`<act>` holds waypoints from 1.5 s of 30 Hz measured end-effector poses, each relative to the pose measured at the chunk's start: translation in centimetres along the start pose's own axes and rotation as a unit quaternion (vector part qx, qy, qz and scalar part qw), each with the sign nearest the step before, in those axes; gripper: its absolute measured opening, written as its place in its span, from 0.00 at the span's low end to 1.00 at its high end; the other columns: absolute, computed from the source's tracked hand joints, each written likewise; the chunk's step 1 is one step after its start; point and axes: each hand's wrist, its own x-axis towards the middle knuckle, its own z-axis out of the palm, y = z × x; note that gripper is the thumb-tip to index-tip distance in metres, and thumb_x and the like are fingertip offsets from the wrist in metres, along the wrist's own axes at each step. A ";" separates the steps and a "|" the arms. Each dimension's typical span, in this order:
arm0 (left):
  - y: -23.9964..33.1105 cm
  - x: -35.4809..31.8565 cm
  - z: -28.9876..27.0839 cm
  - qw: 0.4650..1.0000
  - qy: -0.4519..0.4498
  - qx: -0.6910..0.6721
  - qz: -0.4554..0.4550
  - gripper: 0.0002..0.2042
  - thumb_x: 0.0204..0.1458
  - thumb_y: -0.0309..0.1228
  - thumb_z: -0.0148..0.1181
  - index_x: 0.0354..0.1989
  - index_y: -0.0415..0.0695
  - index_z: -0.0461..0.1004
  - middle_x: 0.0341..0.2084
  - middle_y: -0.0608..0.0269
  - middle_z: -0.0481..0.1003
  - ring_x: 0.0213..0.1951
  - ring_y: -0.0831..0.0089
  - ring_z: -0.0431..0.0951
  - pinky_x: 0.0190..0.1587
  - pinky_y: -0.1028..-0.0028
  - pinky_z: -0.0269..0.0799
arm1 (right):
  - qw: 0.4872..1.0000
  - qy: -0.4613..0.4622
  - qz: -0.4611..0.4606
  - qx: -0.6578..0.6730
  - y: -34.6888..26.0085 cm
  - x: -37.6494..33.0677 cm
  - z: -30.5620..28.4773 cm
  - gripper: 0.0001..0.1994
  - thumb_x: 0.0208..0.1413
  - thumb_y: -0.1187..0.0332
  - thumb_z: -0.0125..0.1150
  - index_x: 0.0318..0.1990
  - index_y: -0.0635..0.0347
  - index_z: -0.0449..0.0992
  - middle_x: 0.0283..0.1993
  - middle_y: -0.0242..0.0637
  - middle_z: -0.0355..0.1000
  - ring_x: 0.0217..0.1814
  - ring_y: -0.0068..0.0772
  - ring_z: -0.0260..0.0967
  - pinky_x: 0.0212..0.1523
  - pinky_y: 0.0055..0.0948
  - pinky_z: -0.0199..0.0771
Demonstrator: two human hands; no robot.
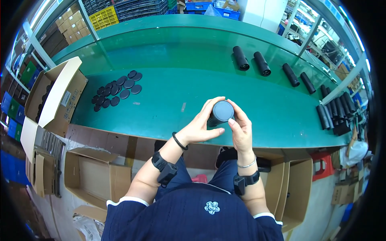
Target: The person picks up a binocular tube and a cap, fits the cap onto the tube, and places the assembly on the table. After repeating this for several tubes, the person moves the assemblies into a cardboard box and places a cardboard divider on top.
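While both hands clasp it, a black tube (220, 113) stands upright.
Left hand (201, 126) wraps its side; right hand (241, 130) presses fingertips (232, 121) on its cap (223, 110).

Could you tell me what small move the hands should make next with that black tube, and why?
Probably press the round cap down evenly: both hands, left hand and right hand, grip the black tube with fingertips at the cap's rim, so seating looks unfinished.
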 end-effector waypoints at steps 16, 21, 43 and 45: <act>-0.7 -1.5 1.2 1.000 0.004 0.002 0.008 0.41 0.44 0.28 0.68 0.65 0.42 0.48 0.55 0.52 0.59 0.61 0.60 0.60 0.63 0.63 0.57 | 0.999 -0.016 0.037 -0.003 -1.2 -0.8 0.6 0.28 0.49 0.77 0.58 0.61 0.68 0.65 0.62 0.43 0.63 0.64 0.35 0.60 0.66 0.32 0.56; -2.5 -1.3 1.2 0.993 0.029 0.111 0.021 0.40 0.44 0.24 0.69 0.63 0.43 0.48 0.54 0.51 0.63 0.58 0.63 0.66 0.58 0.65 0.66 | 0.917 -0.064 -0.119 -0.375 -2.2 -0.6 0.7 0.36 0.39 0.76 0.66 0.62 0.62 0.66 0.59 0.45 0.66 0.63 0.39 0.62 0.60 0.33 0.65; -1.1 0.1 2.2 0.983 0.057 0.161 0.070 0.35 0.39 0.21 0.62 0.61 0.38 0.60 0.56 0.45 0.66 0.58 0.51 0.68 0.59 0.62 0.66 | 0.910 -0.034 -0.113 -0.398 -3.3 -0.1 0.4 0.33 0.36 0.75 0.71 0.56 0.63 0.70 0.54 0.43 0.68 0.56 0.36 0.67 0.53 0.29 0.70; -1.4 0.2 2.4 0.980 0.076 0.167 0.082 0.36 0.38 0.23 0.67 0.61 0.37 0.61 0.54 0.44 0.69 0.56 0.51 0.71 0.56 0.63 0.68 | 0.892 -0.020 -0.157 -0.423 -3.1 0.0 0.4 0.33 0.35 0.75 0.71 0.55 0.65 0.70 0.51 0.45 0.71 0.54 0.40 0.69 0.54 0.32 0.70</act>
